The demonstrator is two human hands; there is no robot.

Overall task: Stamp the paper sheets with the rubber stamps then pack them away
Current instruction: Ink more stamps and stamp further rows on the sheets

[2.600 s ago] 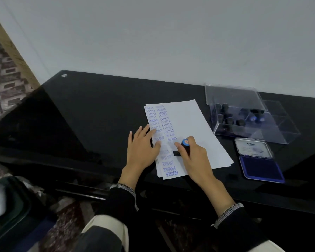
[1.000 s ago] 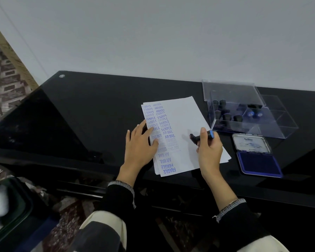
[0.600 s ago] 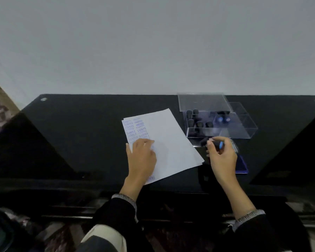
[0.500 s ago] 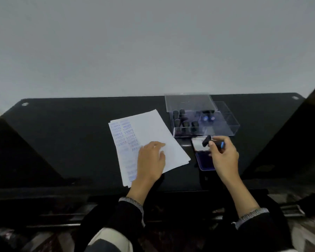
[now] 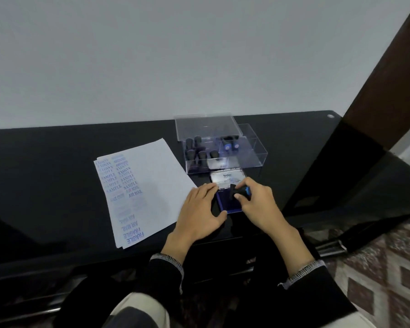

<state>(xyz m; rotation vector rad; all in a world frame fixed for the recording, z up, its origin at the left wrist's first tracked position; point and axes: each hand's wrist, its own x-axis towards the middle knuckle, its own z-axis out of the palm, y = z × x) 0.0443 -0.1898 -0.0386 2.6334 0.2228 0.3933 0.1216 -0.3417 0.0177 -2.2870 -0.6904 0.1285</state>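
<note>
White paper sheets (image 5: pixel 152 181) lie stacked on the black glass table (image 5: pixel 57 162), with blue stamp prints down their left side. An open blue ink pad (image 5: pixel 225 204) lies to their right, its silver lid (image 5: pixel 225 179) folded back. My right hand (image 5: pixel 258 207) pinches a black rubber stamp with a blue cap (image 5: pixel 240 192) over the ink pad. My left hand (image 5: pixel 199 216) rests flat at the pad's left edge, fingers touching it and the sheets' corner.
A clear plastic box (image 5: pixel 253 155) with several black stamps inside stands behind the ink pad, its lid (image 5: pixel 206 126) raised at the back. The table's front edge runs just below my hands. A dark wooden post (image 5: pixel 388 67) rises at the right.
My right hand carried the stamp from the paper rightward to the ink pad. My left hand slid off the stamped sheets to the pad's left edge. My view swung right.
</note>
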